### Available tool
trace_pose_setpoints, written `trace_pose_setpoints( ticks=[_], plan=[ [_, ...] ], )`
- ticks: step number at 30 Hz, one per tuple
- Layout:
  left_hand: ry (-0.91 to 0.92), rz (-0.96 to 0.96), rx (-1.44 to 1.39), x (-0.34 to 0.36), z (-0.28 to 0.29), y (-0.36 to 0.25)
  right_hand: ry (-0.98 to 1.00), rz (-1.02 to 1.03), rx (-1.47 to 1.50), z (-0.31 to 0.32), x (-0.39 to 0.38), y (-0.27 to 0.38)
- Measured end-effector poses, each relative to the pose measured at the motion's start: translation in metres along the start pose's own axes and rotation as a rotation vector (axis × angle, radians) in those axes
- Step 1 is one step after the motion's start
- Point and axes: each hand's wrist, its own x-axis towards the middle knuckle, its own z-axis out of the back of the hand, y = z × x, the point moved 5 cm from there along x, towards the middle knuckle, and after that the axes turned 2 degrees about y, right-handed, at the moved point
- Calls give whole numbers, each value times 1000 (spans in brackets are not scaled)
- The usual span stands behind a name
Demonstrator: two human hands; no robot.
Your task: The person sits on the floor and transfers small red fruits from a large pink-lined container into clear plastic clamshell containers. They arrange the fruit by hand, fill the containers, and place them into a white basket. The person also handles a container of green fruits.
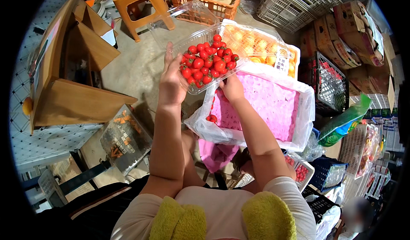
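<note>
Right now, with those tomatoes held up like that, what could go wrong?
The tub's lid is open, so a tip might send tomatoes rolling out, perhaps onto the floor.

The clear plastic looks thin; if the left hand or right hand squeezed hard, it might buckle.

Dropped tomatoes could also land on the pink sheet in the crate and perhaps bruise.

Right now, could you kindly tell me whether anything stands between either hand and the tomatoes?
Yes: the clear tub. The left hand and right hand are outside it, the tomatoes inside. The clear lid is open at the far side, so nothing visible covers them from above.
</note>
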Motion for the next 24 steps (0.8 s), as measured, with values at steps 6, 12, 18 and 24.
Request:
trace_pose_setpoints(
  ticks=[6, 12, 18, 24],
  plan=[
    [-54, 3, 20, 2, 4, 0, 57, -254, 563, 47, -29, -41],
    [-55, 128, 84, -4, -5, 8, -4, -125, 655, 188, -37, 62],
    [120, 242, 66, -13, -32, 27, 235, 289, 264, 205, -17, 162],
    [109, 272, 13, -13, -34, 35, 43, 161, 805, 220, -26, 113]
  ],
)
